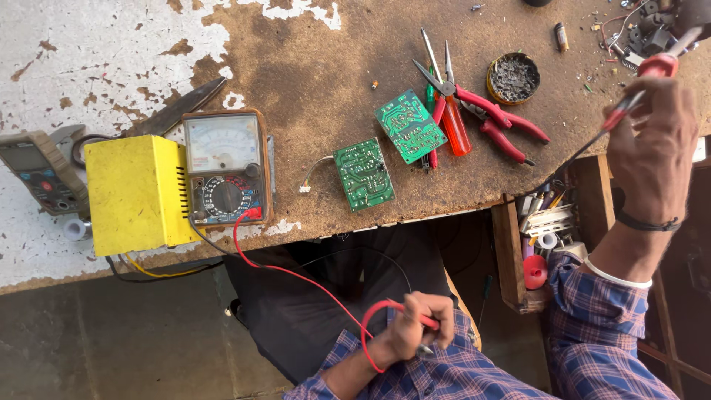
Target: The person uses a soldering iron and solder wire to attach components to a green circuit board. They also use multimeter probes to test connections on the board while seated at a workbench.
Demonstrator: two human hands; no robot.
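Red probe (422, 320) sits low in the picture, near the person's lap, squeezed tight in the left hand (416, 326). Its red wire (296, 275) runs up to the meter (226, 167) with a dial, which lies on the worn table (326, 67) next to a yellow box (133, 194). The right hand (652, 144) is up high, closed around a red-handled tool (637, 92). Two green boards (385, 152) and red pliers (492, 118) lie on the table between.

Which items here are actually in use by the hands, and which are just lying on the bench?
In use: red probe in the left hand, wired to the analog meter; red-handled tool in the right hand.

Lying about: two green boards, pliers, yellow box, round tin, digital meter.
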